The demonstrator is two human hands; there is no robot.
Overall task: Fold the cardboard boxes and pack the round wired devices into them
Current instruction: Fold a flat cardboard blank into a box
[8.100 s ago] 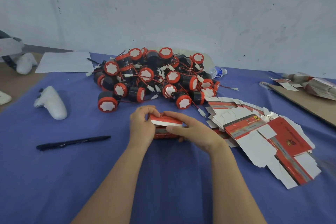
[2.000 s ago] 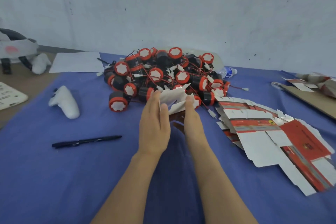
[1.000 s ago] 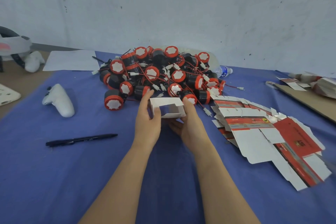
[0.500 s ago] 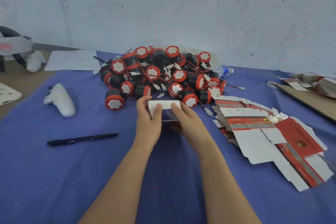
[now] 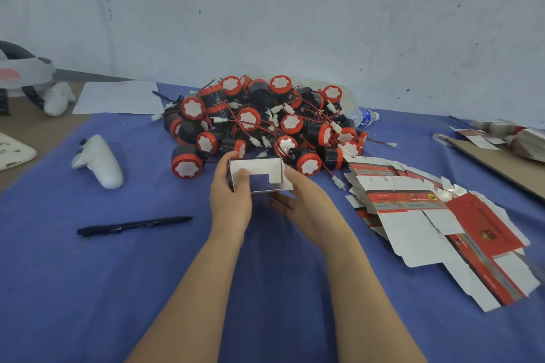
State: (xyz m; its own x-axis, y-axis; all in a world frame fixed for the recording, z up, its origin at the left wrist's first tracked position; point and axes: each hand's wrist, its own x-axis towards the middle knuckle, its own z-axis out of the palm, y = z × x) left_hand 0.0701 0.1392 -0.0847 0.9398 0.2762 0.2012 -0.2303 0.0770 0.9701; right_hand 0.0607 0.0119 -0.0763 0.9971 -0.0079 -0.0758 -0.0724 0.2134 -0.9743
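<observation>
A small white cardboard box (image 5: 259,174), partly folded with its open side toward me, is held above the blue cloth between both hands. My left hand (image 5: 230,200) grips its left wall, thumb pressed on the front flap. My right hand (image 5: 306,206) holds the right side, with fingers under the box. Just behind lies a heap of round black-and-red wired devices (image 5: 259,124). A fan of flat red-and-white box blanks (image 5: 427,215) lies to the right.
A black pen (image 5: 132,225) and a white controller (image 5: 100,160) lie to the left on the blue cloth (image 5: 88,289). A sheet of paper (image 5: 118,97), a water bottle (image 5: 361,116) and a brown board with more blanks (image 5: 501,156) sit farther out.
The box has gone from a spread-out blank to a standing shape. In the last half second the front flap has come down a little, and both hands kept their grip.
</observation>
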